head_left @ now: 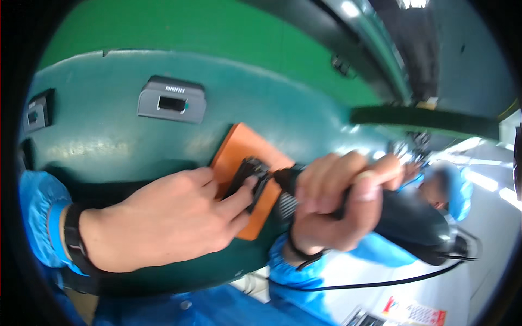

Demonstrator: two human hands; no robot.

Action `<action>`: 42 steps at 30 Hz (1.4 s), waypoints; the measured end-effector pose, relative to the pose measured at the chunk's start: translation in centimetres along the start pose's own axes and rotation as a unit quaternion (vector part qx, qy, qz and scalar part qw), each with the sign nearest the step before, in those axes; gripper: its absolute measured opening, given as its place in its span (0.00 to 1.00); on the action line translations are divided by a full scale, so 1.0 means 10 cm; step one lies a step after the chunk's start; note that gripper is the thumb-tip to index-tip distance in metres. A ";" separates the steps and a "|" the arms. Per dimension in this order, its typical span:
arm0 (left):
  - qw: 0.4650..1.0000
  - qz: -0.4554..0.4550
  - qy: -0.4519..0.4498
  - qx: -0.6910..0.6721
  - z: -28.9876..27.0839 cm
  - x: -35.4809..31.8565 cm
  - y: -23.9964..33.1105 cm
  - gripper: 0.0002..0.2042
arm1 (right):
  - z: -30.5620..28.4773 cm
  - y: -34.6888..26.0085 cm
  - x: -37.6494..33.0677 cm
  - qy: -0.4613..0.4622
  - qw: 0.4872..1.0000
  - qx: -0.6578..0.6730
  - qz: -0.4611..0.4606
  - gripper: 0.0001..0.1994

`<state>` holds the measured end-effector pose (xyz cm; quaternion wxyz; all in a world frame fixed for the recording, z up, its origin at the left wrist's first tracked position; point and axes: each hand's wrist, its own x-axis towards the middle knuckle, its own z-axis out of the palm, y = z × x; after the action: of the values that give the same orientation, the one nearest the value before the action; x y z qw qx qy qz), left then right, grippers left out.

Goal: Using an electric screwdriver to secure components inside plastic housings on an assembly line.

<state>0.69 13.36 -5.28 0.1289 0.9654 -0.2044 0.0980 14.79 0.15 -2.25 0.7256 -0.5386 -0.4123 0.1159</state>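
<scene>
- The left hand (168,217) is lying flat on the green desk (109,130), with its fingers pressing down on a small black part (247,176). The left grip is not closed around anything; it is only pushing.
- The small black part is sitting on an orange pad (239,149), near the middle of the desk.
- The right hand (337,201) is wrapping tight around a black power tool (408,223). The right grip is clenched on the tool's body.
- The tool's front end is pointing at the small black part and seems to be touching it.
- A thin black cord (370,283) is hanging from the back of the tool.
- A grey box (172,99) is sitting farther back on the desk, well apart from the hands.
- Both arms are wearing blue sleeves (38,206).
</scene>
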 end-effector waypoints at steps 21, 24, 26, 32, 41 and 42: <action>0.992 0.011 -0.121 -0.036 -0.07 0.38 0.11 0.25 | -1.07 -0.35 -0.06 0.087 0.996 -0.005 -0.009 0.10; 0.991 0.010 -0.131 -0.037 -0.13 0.32 0.10 0.25 | -1.05 -0.37 -0.10 0.085 0.996 0.006 0.001 0.11; 0.990 0.015 -0.132 -0.039 -0.12 0.32 0.12 0.25 | -1.11 -0.39 -0.11 0.050 0.999 -0.013 0.006 0.12; 0.990 0.017 -0.138 -0.025 -0.14 0.29 0.07 0.25 | -1.16 -0.31 -0.04 -0.015 1.000 -0.021 0.000 0.12; 0.990 0.020 -0.138 -0.022 -0.09 0.38 0.07 0.25 | -1.25 -0.24 -0.02 -0.050 0.998 -0.030 -0.003 0.12; 0.990 0.014 -0.141 -0.021 -0.08 0.37 0.06 0.25 | -1.21 -0.22 -0.02 -0.052 0.998 -0.025 -0.003 0.12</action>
<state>3.65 11.67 -3.47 0.1176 0.9637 -0.2361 -0.0415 22.81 -9.08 -1.41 0.6898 -0.5484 -0.4539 0.1317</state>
